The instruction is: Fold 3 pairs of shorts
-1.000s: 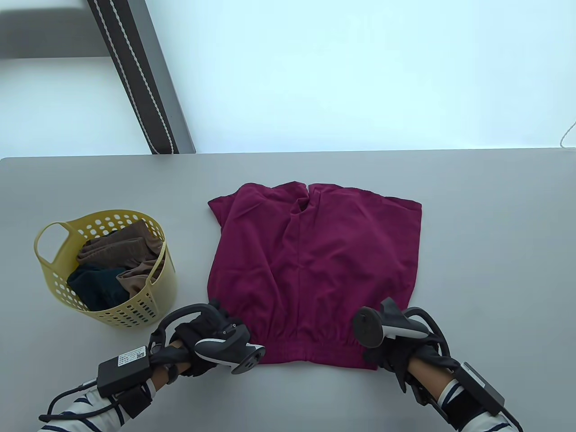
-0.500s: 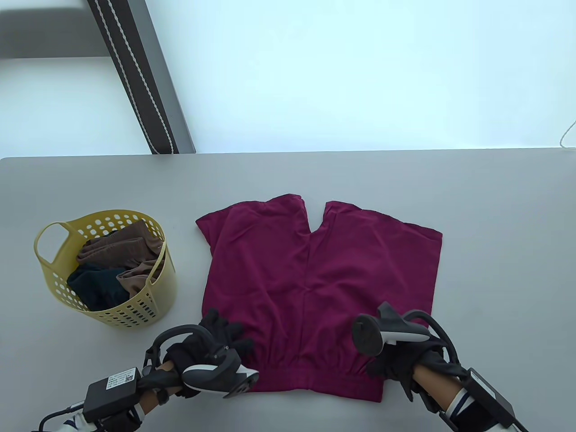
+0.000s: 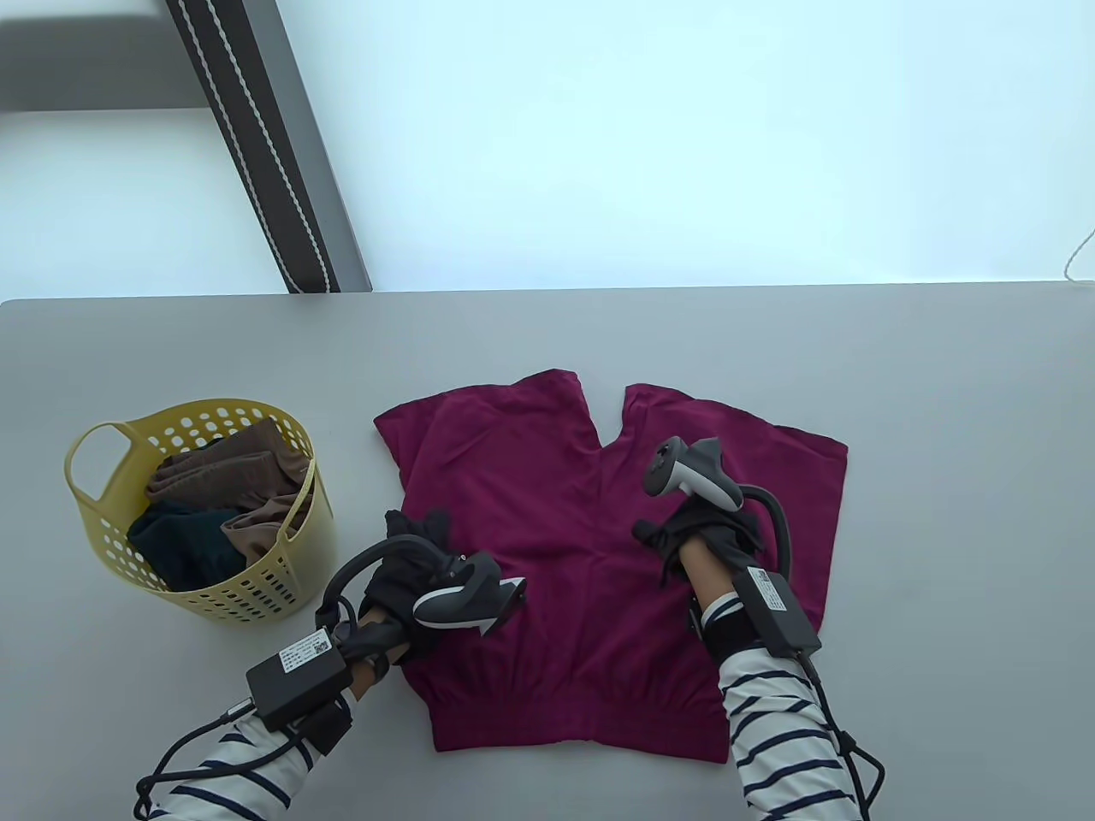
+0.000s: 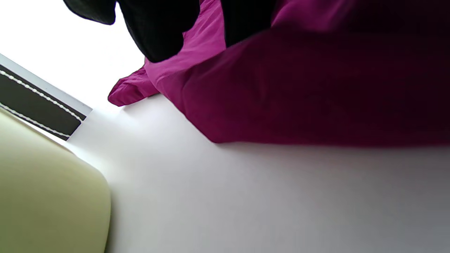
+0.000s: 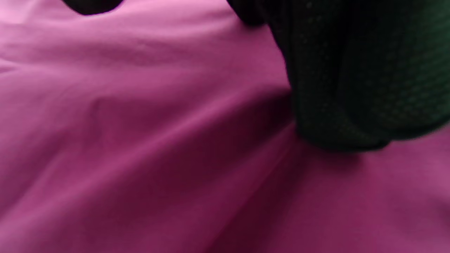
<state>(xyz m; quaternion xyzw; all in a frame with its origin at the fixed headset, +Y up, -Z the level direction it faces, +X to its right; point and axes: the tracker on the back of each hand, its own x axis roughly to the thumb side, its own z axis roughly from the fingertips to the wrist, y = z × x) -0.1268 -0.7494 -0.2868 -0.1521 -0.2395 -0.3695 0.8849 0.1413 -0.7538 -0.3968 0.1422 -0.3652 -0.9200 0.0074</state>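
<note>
two gloved hands rest on one pair of magenta shorts (image 3: 599,547) spread flat on the grey worktop (image 3: 941,385), waistband nearest the person, legs pointing away. the left hand (image 3: 411,569) lies on the left edge of the shorts, its fingers (image 4: 158,31) straight and loosely apart, touching the cloth without gripping it. the right hand (image 3: 706,534) lies flat on the right leg of the shorts, fingers (image 5: 351,88) pressed on the cloth; whether they are spread i cannot tell. left of the shorts, apart from them, stands a yellow basket (image 3: 282,590) holding brown clothes (image 3: 227,475) and dark clothes (image 3: 184,543). beyond the shorts the worktop ends at a bright white floor.
</note>
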